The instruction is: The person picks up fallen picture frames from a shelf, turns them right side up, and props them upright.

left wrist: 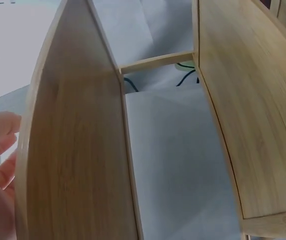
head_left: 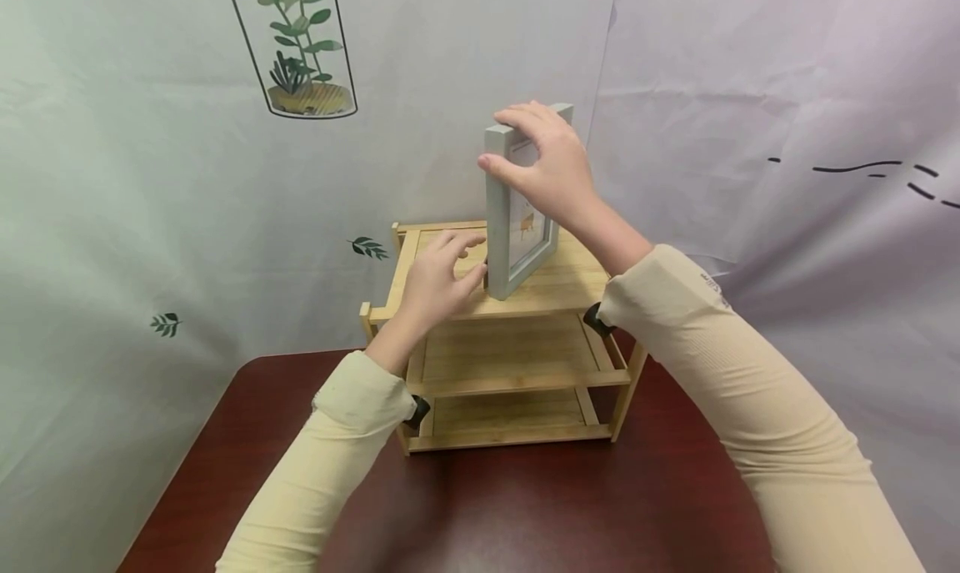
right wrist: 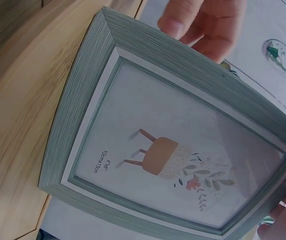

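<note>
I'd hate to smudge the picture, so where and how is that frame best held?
Probably by its top edge, from above: the frame is upright, its lower edge down at the wooden rack. Its thick border offers a hold clear of the picture, and the right hand grips it up there.

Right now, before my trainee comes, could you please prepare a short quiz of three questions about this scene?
1. Which hand grips the top of the picture frame?
2. True or false: the picture frame lies flat, face down.
3. How many tiers of the wooden rack are visible in the head view?

Key:
1. The right hand.
2. False; it is upright.
3. Three.
</note>
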`<state>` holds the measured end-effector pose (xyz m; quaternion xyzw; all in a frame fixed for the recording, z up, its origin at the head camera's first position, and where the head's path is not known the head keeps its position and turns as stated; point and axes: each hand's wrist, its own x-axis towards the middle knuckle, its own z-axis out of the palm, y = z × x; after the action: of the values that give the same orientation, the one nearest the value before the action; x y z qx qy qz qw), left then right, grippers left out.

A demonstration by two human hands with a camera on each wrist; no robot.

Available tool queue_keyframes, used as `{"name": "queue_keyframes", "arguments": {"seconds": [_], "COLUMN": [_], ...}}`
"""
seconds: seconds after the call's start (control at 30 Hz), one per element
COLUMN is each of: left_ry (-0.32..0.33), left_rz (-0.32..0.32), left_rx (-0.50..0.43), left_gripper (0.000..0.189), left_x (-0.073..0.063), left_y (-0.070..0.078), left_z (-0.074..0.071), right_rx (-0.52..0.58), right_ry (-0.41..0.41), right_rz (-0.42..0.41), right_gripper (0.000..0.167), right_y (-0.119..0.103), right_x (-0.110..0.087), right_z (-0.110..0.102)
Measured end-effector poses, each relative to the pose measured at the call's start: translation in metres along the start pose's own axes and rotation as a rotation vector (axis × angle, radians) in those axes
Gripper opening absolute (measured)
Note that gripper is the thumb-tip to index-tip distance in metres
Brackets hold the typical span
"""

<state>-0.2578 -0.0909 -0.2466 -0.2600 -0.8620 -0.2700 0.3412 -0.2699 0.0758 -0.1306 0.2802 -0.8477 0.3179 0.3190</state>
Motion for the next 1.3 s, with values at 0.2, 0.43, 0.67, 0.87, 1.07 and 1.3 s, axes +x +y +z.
{"name": "queue_keyframes", "arguments": {"seconds": [0.2,0.43,0.67,0.87,1.07,1.3], "left_ry": [-0.058,-0.111,-0.045,0.036,0.055,0.023], "left_rz": [-0.022,-0.156,-0.24,-0.294,-0.356,-0.42], "left_rx": [0.027,0.065,0.068,0.128,0.179,0.245], "left_gripper": [0.028,0.028,0.02,0.013,0.011,0.011], "left_x": [0.003,0.011,0.019,0.026,0.029,0.028], "left_y": [0.0,-0.006,-0.017,-0.026,-0.031,-0.032], "left_z": [0.0,-0.002,-0.004,-0.004,-0.006,-0.005], "right_rx": [-0.008,-0.035,-0.059,-0.082,-0.113,-0.103], "right_ry": [-0.008,-0.037,-0.082,-0.13,-0.204,-0.263], "right_rz": [0.002,0.02,0.032,0.037,0.034,0.016], "right_gripper": [0.05,0.051,0.052,0.052,0.053,0.052], "right_y": [0.0,0.0,0.001,-0.001,-0.007,-0.011], "right_x": [0.0,0.002,0.006,0.013,0.022,0.031], "right_z": [-0.001,-0.002,-0.002,0.001,0.007,0.018]}}
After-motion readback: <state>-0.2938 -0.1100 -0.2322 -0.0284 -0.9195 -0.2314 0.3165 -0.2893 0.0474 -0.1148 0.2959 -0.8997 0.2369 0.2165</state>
